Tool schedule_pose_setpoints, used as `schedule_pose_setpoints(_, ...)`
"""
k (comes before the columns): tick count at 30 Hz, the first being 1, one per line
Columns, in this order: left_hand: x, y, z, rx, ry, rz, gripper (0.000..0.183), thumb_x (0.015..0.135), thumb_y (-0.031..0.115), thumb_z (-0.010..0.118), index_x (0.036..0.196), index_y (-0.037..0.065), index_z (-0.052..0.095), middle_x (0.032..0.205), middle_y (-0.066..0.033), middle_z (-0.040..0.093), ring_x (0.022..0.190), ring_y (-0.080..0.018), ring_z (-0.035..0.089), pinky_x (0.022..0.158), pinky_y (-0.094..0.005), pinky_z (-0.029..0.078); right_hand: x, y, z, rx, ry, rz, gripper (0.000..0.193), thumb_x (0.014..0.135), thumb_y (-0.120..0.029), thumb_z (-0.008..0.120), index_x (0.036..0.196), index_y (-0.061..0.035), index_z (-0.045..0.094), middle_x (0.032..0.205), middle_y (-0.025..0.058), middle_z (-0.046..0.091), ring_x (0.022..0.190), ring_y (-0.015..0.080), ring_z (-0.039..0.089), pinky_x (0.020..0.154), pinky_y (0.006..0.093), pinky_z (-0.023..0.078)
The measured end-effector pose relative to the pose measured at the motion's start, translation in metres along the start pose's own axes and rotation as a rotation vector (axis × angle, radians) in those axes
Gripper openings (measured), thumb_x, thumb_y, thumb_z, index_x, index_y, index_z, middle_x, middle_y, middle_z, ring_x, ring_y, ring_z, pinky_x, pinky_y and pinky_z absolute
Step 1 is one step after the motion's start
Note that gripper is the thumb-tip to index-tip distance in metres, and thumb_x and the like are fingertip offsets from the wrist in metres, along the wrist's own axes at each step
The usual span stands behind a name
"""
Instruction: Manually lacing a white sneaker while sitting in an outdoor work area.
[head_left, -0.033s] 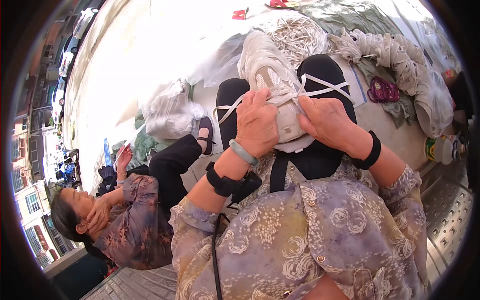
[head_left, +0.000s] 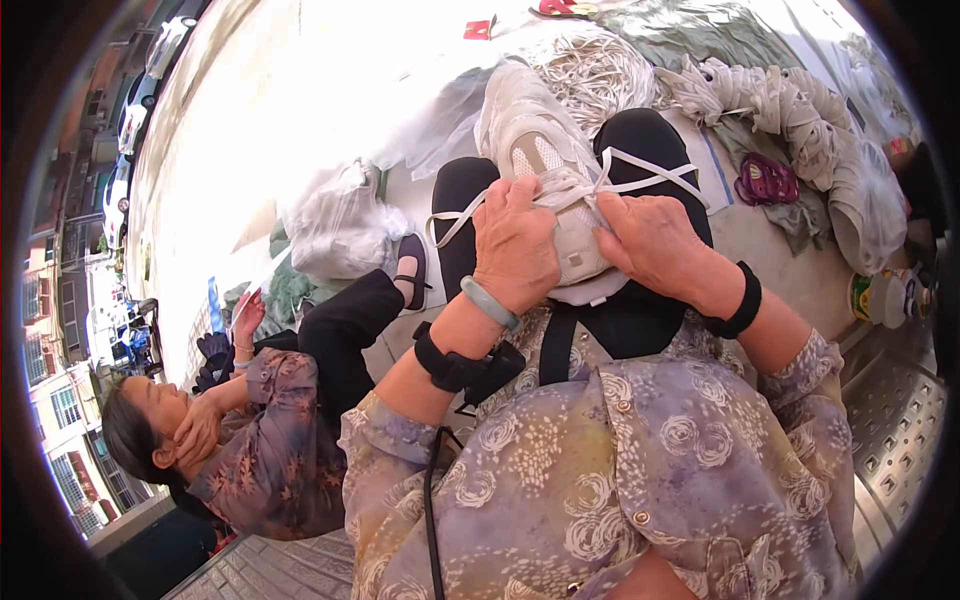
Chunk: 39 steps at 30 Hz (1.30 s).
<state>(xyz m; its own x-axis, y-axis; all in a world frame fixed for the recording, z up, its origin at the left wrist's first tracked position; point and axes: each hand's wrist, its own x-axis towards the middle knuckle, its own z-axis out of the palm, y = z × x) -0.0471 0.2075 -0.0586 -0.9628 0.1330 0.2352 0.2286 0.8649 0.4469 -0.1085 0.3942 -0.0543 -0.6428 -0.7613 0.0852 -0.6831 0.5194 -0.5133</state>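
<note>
A beige-white sneaker [head_left: 530, 105] rests between my knees, its toe pointing away from me. Its flat white shoelace [head_left: 650, 183] crosses the tongue [head_left: 577, 262], with loose loops lying over both black trouser legs. My left hand [head_left: 512, 245] is closed on the lace at the left side of the lacing, fingers curled. On the right side, my right hand [head_left: 655, 240] pinches the lace by the shoe's opening, thumb along the tongue. The fingertips of both hands are partly hidden.
Beyond the shoe lies a heap of white laces [head_left: 600, 75]. Bundled laces [head_left: 775, 105] curve along the right, near a purple shoe-like item [head_left: 767, 181]. Plastic bags [head_left: 340, 220] lie left. Beside me sits another person [head_left: 280, 450], one hand raised. Jars [head_left: 880, 298] stand at the right.
</note>
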Motion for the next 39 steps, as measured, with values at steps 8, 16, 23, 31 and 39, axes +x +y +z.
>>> schedule_pose_setpoints(8,0.008,-0.009,0.004,-0.014,-0.092,0.058,0.014,0.068,0.007,0.058,0.077,0.001,0.066,0.124,-0.0199,0.047,0.119,-0.0417,0.036,0.098,-0.0513,0.026,-0.002,0.002,0.0,0.002,0.063,-0.012,0.018,0.082,-0.019,0.056,0.082,-0.0021,0.05,0.066,0.0138,0.061,0.065,0.0304,0.063,0.058,0.0396,0.048)
schedule_pose_setpoints(16,0.014,-0.007,0.006,-0.047,-0.052,0.108,0.006,0.071,0.005,0.062,0.077,0.003,0.061,0.124,-0.0183,0.049,0.116,-0.038,0.043,0.097,-0.0458,0.033,-0.004,0.006,0.003,0.117,0.108,0.049,0.023,0.081,-0.022,0.058,0.082,-0.0021,0.048,0.067,0.0163,0.059,0.066,0.035,0.06,0.059,0.0425,0.046)
schedule_pose_setpoints(23,0.004,0.005,-0.012,-0.045,-0.087,0.019,0.01,0.076,0.001,0.057,0.085,-0.003,0.056,0.123,-0.0248,0.048,0.113,-0.042,0.046,0.095,-0.0472,0.037,-0.004,-0.002,-0.004,0.118,0.283,0.007,0.023,0.073,-0.012,0.063,0.093,-0.0036,0.055,0.078,0.0119,0.054,0.076,0.0312,0.057,0.064,0.0401,0.045)
schedule_pose_setpoints(31,0.008,0.006,0.015,-0.046,0.118,0.08,0.014,0.073,0.001,0.054,0.085,-0.005,0.056,0.121,-0.0289,0.048,0.113,-0.0431,0.046,0.095,-0.0472,0.038,0.015,-0.006,0.009,0.144,0.362,-0.072,0.016,0.071,-0.002,0.06,0.086,-0.0051,0.062,0.08,0.0089,0.051,0.081,0.0277,0.054,0.067,0.0372,0.045)
schedule_pose_setpoints(39,0.0,-0.002,0.017,-0.105,0.104,-0.038,0.01,0.078,0.002,0.054,0.086,-0.004,0.055,0.122,-0.028,0.048,0.111,-0.0431,0.047,0.096,-0.0463,0.036,0.023,-0.007,0.017,0.134,0.304,0.0,0.01,0.071,-0.003,0.061,0.079,-0.0083,0.066,0.08,0.0076,0.052,0.08,0.0265,0.054,0.067,0.0376,0.045)
